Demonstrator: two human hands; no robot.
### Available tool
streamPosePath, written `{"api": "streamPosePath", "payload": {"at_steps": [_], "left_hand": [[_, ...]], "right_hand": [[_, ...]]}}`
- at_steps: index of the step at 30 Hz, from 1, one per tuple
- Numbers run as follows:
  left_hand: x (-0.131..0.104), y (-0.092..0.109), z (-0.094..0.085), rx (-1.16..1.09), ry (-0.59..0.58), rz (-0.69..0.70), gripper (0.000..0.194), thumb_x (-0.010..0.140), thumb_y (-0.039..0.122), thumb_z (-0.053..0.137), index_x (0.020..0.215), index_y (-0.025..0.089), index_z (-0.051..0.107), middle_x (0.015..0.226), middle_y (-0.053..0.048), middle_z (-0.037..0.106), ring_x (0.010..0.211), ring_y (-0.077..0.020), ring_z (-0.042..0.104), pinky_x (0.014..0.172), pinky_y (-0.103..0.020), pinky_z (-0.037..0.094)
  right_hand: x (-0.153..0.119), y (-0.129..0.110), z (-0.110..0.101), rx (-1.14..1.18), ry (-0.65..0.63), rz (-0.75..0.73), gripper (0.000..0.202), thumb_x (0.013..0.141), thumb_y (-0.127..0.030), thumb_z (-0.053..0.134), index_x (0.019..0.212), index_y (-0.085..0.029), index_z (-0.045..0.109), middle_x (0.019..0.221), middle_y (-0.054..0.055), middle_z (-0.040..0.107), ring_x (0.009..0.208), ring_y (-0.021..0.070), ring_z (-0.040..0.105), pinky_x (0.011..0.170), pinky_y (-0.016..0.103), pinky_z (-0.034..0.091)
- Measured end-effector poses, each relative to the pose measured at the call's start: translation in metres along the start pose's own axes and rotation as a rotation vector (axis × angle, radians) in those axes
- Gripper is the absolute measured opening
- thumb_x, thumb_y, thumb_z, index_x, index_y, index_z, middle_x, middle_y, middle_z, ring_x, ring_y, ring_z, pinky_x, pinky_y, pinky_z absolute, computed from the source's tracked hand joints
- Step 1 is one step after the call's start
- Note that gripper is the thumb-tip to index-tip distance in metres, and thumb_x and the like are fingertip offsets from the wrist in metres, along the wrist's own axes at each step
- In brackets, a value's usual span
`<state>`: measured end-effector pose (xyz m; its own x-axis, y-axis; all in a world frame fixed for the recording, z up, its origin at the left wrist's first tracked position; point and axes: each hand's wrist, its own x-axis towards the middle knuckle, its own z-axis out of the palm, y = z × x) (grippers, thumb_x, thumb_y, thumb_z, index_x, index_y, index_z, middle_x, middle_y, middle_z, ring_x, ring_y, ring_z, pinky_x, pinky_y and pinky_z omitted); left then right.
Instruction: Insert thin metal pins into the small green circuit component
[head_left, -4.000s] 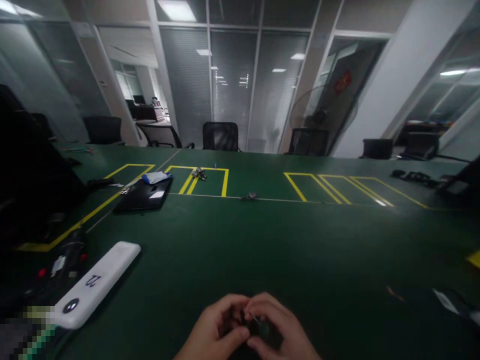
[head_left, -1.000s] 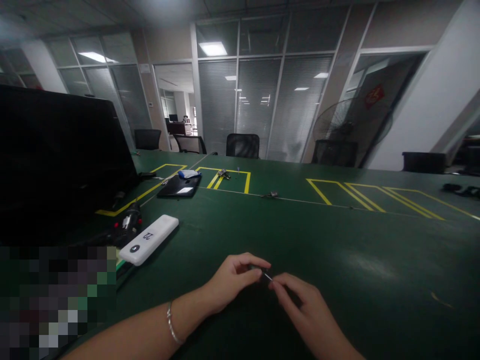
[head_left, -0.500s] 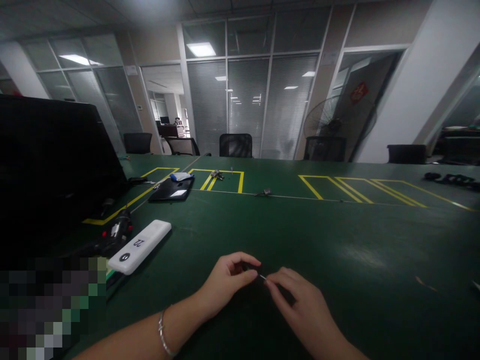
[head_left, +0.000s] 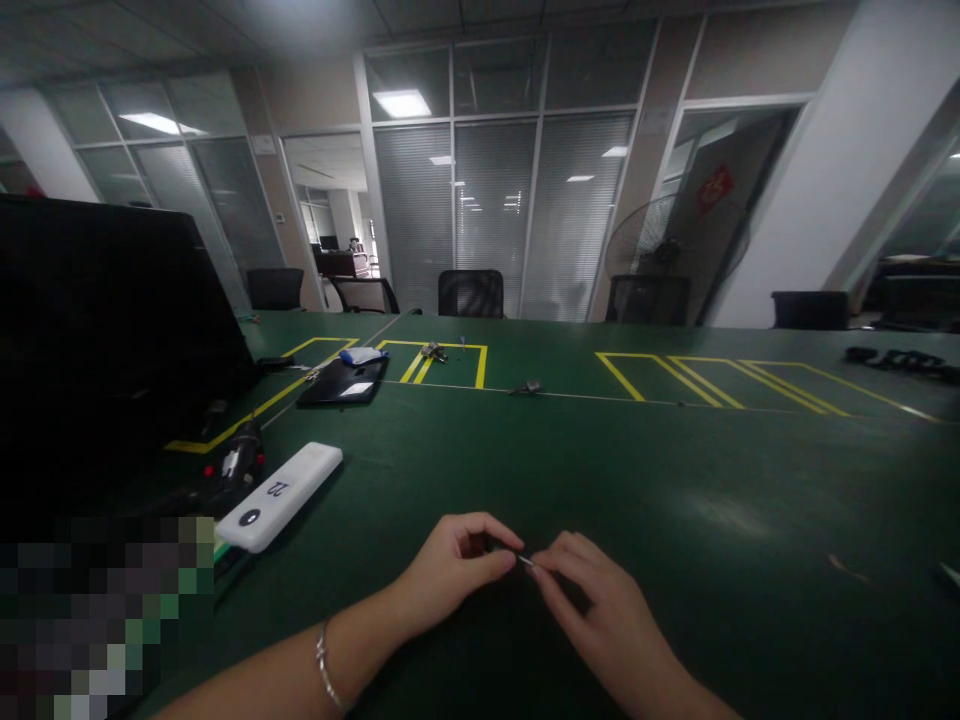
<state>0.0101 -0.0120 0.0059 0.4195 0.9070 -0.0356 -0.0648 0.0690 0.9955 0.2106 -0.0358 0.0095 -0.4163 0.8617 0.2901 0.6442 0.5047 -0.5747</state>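
A thin, light-coloured piece (head_left: pixel 526 561) spans the small gap between my two hands, low in the middle of the head view. My left hand (head_left: pixel 466 562) pinches its left end, where something dark shows between the fingers. On the other side, the thumb and index finger of my right hand (head_left: pixel 592 585) close on the right end. What exactly the piece is cannot be made out. Both hands are just above the green table (head_left: pixel 465 460).
At the left are a white power bank (head_left: pixel 281 497), a black device with red buttons (head_left: pixel 236 465) and a large black screen (head_left: pixel 112 330). Farther back lie a dark tablet (head_left: pixel 343 380), metal parts (head_left: pixel 433 352) and a small metal piece (head_left: pixel 531 387). Yellow tape marks the table.
My hands are almost where they were, still joined by the thin piece. The whole view has shifted very slightly.
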Motion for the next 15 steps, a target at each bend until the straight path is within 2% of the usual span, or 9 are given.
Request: {"api": "streamPosePath", "payload": {"at_steps": [9,15], "left_hand": [[0.0003,0.0037,-0.0030,-0.034,-0.047,-0.029,0.019,0.072,0.023,0.076,0.088,0.013,0.073,0.071,-0.001,0.066,0.059,-0.0095,0.053,0.057,-0.021,0.037],[-0.0017,0.0018,0.0006,-0.025,-0.023,0.030,0.019,0.073,0.024,0.075,0.089,0.013,0.072,0.077,-0.002,0.067,0.063,-0.0113,0.056,0.061,-0.023,0.041]], "right_hand": [[-0.0001,-0.0042,-0.0024,0.039,-0.018,-0.018,0.021,0.093,-0.024,0.046,0.086,-0.022,0.066,0.083,0.003,0.061,0.078,0.0178,0.057,0.069,0.029,0.045],[-0.0005,-0.0019,-0.0004,0.019,-0.033,0.005,0.020,0.093,-0.022,0.046,0.086,-0.023,0.065,0.083,0.002,0.060,0.078,0.0177,0.057,0.067,0.029,0.043]]}}
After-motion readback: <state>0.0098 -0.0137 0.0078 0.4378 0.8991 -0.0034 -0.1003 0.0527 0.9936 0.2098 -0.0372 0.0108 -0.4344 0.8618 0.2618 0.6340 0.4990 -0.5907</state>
